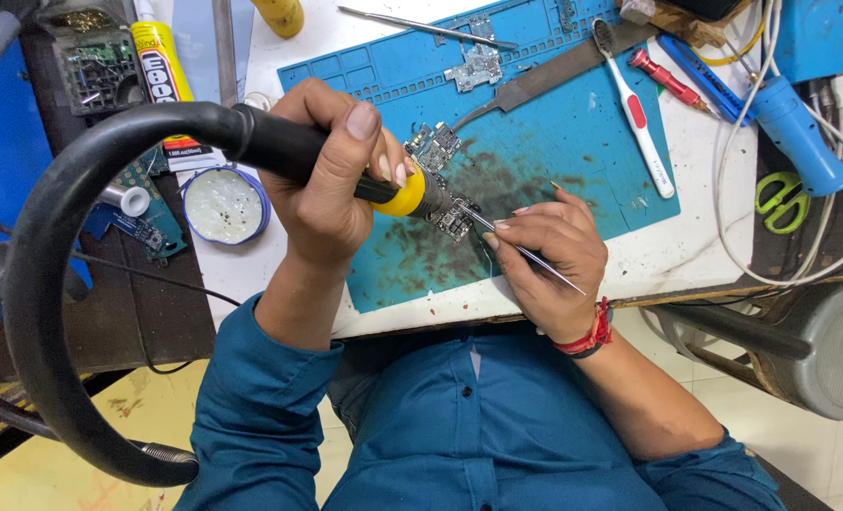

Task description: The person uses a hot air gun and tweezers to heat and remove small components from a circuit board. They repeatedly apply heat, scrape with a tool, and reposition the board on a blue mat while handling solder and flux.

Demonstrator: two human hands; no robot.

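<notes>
The left hand [331, 175] has its grip wrapped tight around the black handle of a hot-air tool [346, 170], whose yellow collar and nozzle point down onto a small circuit board [454, 218] lying on the stained blue mat [573, 142]. The right hand [549, 255] pinches thin tweezers [521, 251], their tips touching the board. The board lies near the mat's front edge, close to the counter [696, 237] edge. A second board [433, 144] lies just behind. A toothbrush [641, 118] and a flat file [554, 74] lie well to the right, leaving open mat between.
</notes>
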